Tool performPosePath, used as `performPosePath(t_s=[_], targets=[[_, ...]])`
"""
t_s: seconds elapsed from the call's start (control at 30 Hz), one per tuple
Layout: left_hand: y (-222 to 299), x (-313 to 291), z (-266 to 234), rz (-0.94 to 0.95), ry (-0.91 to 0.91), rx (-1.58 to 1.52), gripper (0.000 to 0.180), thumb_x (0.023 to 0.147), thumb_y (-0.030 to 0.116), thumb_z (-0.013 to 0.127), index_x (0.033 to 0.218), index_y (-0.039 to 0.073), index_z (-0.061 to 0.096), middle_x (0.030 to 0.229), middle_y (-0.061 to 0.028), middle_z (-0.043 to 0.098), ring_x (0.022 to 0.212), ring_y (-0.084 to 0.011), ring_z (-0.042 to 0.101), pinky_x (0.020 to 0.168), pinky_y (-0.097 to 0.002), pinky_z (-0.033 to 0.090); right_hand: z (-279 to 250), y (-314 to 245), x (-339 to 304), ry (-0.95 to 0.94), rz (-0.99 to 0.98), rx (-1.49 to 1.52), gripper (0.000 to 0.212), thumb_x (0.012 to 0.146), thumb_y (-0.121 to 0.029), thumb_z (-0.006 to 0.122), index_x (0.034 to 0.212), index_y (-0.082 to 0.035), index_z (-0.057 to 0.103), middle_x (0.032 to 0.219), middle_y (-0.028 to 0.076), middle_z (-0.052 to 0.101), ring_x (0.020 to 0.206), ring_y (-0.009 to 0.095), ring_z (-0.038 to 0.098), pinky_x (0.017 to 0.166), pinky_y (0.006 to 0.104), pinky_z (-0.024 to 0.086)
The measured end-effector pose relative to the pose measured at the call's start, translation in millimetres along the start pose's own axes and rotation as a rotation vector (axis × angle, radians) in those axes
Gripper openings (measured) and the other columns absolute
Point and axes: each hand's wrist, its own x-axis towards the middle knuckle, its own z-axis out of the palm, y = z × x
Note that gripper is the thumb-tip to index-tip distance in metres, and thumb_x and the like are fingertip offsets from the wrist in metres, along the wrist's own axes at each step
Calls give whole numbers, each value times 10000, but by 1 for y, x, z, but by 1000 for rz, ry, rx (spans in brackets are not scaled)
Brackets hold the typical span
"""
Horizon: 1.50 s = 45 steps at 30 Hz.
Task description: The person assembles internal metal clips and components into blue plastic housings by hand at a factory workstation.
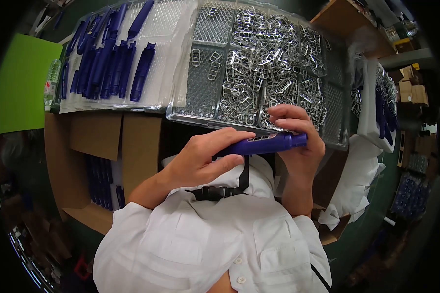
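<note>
In front of my chest, a long blue plastic casing [266,145] lies almost level, with a silver-edged opening on its upper side. My left hand [200,154] grips its left end between thumb and fingers. Around the narrower right end curls my right hand [305,141], its fingers bent over the casing near the silver edge. Whether a small part sits under those fingertips is hidden. Just beyond my hands, a clear compartment tray [200,95] carries many loose silver metal frames [274,61].
Several similar blue casings [143,73] rest on a lined tray [168,29] at the far left. Below it, an open cardboard box [142,151] contains more blue pieces [100,180]. White wrapping [354,171] hangs at the right. A clear bottle [51,83] stands far left.
</note>
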Motion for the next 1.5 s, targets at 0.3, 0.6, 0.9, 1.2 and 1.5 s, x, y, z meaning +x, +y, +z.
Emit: performPosePath(t_s=[0.3, 0.6, 0.9, 1.2, 1.5], targets=[[5, 24, 6, 261, 254, 315, 593, 712, 23, 900, 1269, 33, 696, 1102, -150, 705, 935, -260, 722, 796, -340, 591, -33, 13, 7, -78, -10, -161, 310, 771, -51, 830, 1066, -13, 741, 1211, 206, 704, 1097, 291, 706, 856, 341, 560], [6, 60, -17, 256, 354, 393, 558, 744, 58, 884, 1266, 52, 686, 1091, -151, 698, 882, -274, 722, 738, -340, 602, -41, 31, 8, 135, 167, -160, 250, 828, 49, 733, 1074, 8, 720, 1211, 167, 706, 1074, 231, 697, 876, 306, 555], [-76, 320, -228, -76, 507, 439, 702, 910, 408, 789, 1411, -39, 585, 929, -46, 673, 756, -95, 610, 663, -240, 521, -66, 20, -18, 298, 321, -180, 173, 910, 105, 651, 1042, 15, 716, 1175, 129, 705, 1055, 177, 673, 878, 272, 543], [-23, 215, -233, 317, 797, 326, 542, 976, 239, 716, 1441, 2, 571, 1426, -175, 599, 1339, -237, 558, 1152, -348, 401, -77, 19, -13, 339, 328, -641, 162, 907, 73, 679, 1053, 10, 714, 1129, 89, 722, 932, 149, 657, 783, 276, 525], [-70, -154, -150, 79, 1705, 203, 257, 1011, 22, 587, 1261, -1, 642, 1276, -71, 666, 1058, -122, 613, 927, -258, 480, -67, 66, 41, -118, 209, -1246, 249, 864, -219, 794, 1058, -72, 741, 1059, 70, 697, 973, 301, 677, 812, 406, 559]])
